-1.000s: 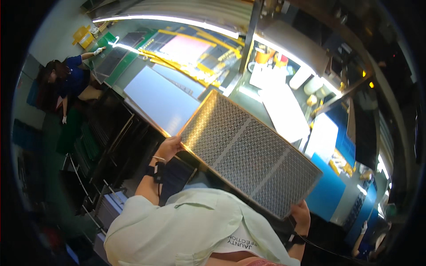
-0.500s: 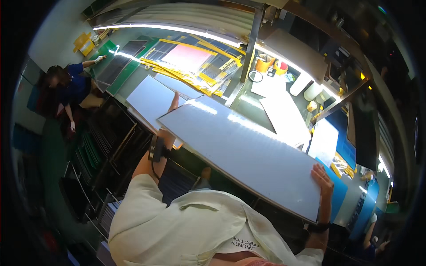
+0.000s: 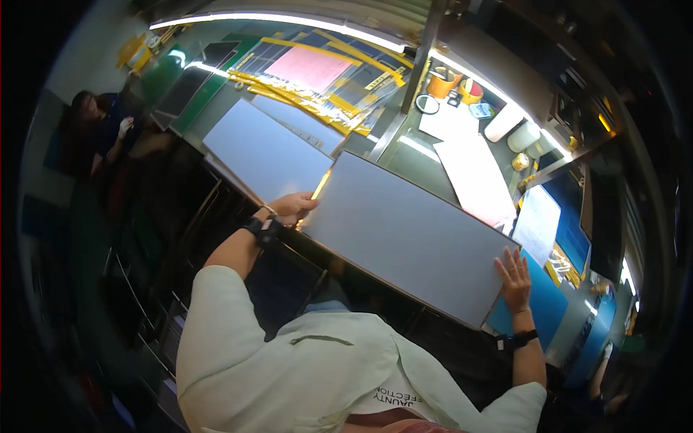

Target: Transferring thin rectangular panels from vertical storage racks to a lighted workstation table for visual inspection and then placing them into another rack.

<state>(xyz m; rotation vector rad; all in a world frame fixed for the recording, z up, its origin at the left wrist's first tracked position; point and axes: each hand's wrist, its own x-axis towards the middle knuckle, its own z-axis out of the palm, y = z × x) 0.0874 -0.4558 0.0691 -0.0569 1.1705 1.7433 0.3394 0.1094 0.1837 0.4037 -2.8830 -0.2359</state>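
Note:
A pale grey rectangular panel [image 3: 404, 234] with thin brown edges lies in front of me, slanting down to the right. My left hand [image 3: 292, 206] is closed on its left edge, where a yellow strip catches the light; some of the fingers are hidden. At the right end, my right hand [image 3: 515, 280] rests against the short edge with its fingers stretched out and apart. Another pale panel [image 3: 263, 155] lies just beyond my left hand, overlapping further sheets. What bears the panel from below cannot be seen.
Yellow-taped frames and a pink sheet [image 3: 307, 68] cover the back of the bench. Orange tape rolls [image 3: 442, 83], white rolls [image 3: 504, 123] and a white board [image 3: 473, 177] stand or lie behind. Blue sheets [image 3: 530, 296] are at right. A co-worker [image 3: 101, 137] is at far left.
The panel has swung round and its left end has moved right. My left hand has gone from its upper left corner to the left edge. The co-worker's outstretched arm has drawn in.

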